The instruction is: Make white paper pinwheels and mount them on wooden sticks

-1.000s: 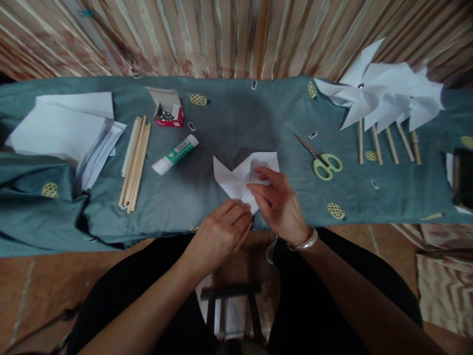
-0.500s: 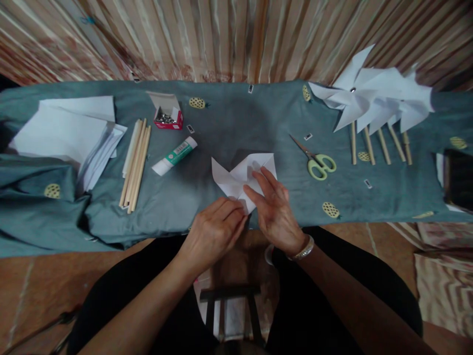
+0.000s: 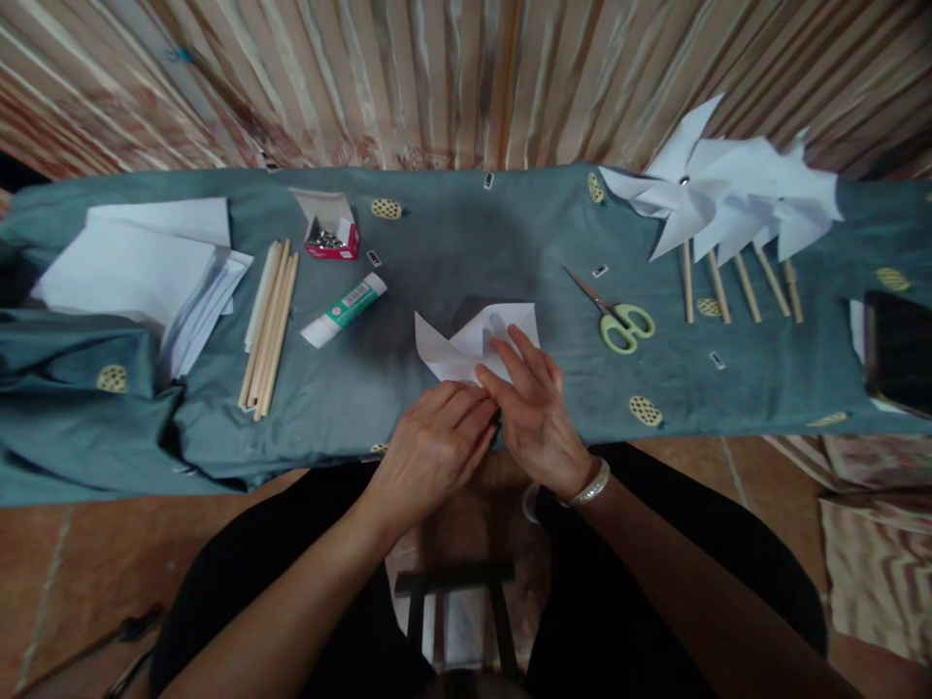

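A white paper [image 3: 473, 345] with cut, curled corners, a half-shaped pinwheel, lies on the table in front of me. My left hand [image 3: 437, 439] is closed on its near corner; the fingers cover that corner and their tips meet my right thumb. My right hand [image 3: 537, 408] rests on the paper's right half with fingers stretched and apart, thumb and fingertips touching the sheet. Right of it lie scissors [image 3: 617, 320] with green handles. To the left is a glue stick [image 3: 345, 311] with a green label.
Several finished paper pinwheels [image 3: 684, 209] on sticks lie at the right rear. Wooden sticks [image 3: 269, 330], a red box [image 3: 331, 233] of small metal pieces and a stack of white paper [image 3: 131, 262] are leftward. A phone [image 3: 899, 354] sits at the right edge.
My left fingers have shifted slightly up and right over the near corner of the paper, hiding it more. The right hand keeps nearly the same pose. The view has shifted slightly.
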Tool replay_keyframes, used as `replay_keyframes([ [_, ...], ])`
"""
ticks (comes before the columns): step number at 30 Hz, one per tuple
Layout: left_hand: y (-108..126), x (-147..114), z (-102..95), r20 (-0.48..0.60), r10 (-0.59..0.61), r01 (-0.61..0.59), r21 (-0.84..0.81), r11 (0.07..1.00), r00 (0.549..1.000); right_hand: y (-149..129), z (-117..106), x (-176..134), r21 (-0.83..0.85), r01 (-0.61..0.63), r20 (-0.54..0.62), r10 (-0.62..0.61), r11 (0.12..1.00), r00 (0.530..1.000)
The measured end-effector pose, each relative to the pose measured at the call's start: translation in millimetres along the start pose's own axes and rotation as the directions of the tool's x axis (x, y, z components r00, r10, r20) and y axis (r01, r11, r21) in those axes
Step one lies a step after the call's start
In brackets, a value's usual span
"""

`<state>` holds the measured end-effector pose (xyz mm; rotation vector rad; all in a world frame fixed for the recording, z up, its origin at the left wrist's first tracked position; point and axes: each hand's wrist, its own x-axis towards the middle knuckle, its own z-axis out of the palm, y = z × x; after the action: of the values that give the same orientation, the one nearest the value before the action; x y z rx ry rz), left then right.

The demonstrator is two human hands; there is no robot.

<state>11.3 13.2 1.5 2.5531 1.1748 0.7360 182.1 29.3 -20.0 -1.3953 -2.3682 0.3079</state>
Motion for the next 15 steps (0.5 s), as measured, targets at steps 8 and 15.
replay_keyframes([
  [8,-1.2,4.1,2.6,-0.010,0.004,-0.003,0.062,0.998,1.000,0.3,4.3,0.5,-0.013,0.029,-0.005,-0.029,0.999,1.000],
  [15,-2.2,7.8,5.5,-0.035,0.012,-0.009,0.084,0.996,0.999,1.0,-3.6,5.9,0.043,-0.029,-0.030,0.030,0.999,0.999],
])
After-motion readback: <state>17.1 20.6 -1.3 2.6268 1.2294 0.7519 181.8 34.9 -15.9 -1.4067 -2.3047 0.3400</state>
